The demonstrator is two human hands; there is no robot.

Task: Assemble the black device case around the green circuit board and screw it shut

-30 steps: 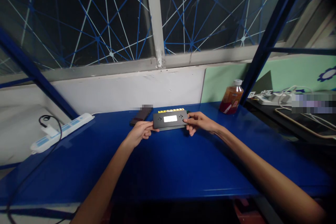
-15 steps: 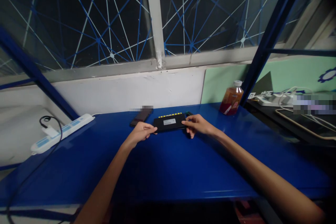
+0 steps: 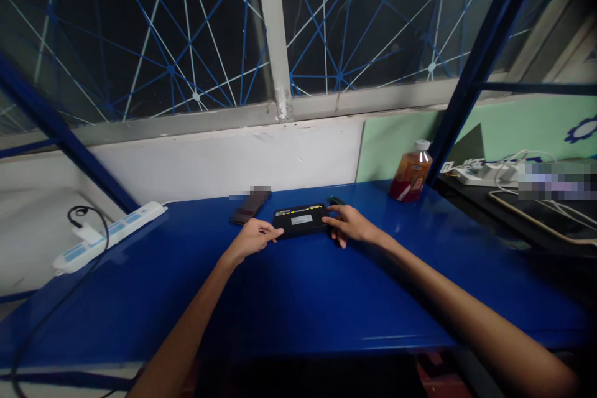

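Observation:
A flat black case (image 3: 285, 227) with a white label and a row of yellow marks along its far edge is at the middle of the blue table. My left hand (image 3: 253, 239) closes on its near left corner, thumb reaching onto the edge and fingers curled. On the right side, my right hand (image 3: 352, 224) grips the case with the thumb on top; the index finger stretches to the far right corner and the other fingers bend down beside it. Just behind that hand lies a small dark thing with green on it (image 3: 334, 200), its kind unclear. A dark phone-like slab (image 3: 249, 206), partly blurred out, lies behind my left hand.
A bottle of reddish-brown drink (image 3: 411, 173) stands at the table's back right. At the left edge lies a white power strip (image 3: 109, 236) with a black cable. Blue frame posts (image 3: 459, 115) rise at both sides. More cables and devices crowd a dark surface (image 3: 522, 211) at right.
The yellow row stuck out past the case's far edge before; now it shows within the outline, with pale print at its left. My right index finger has stretched forward along the far right corner.

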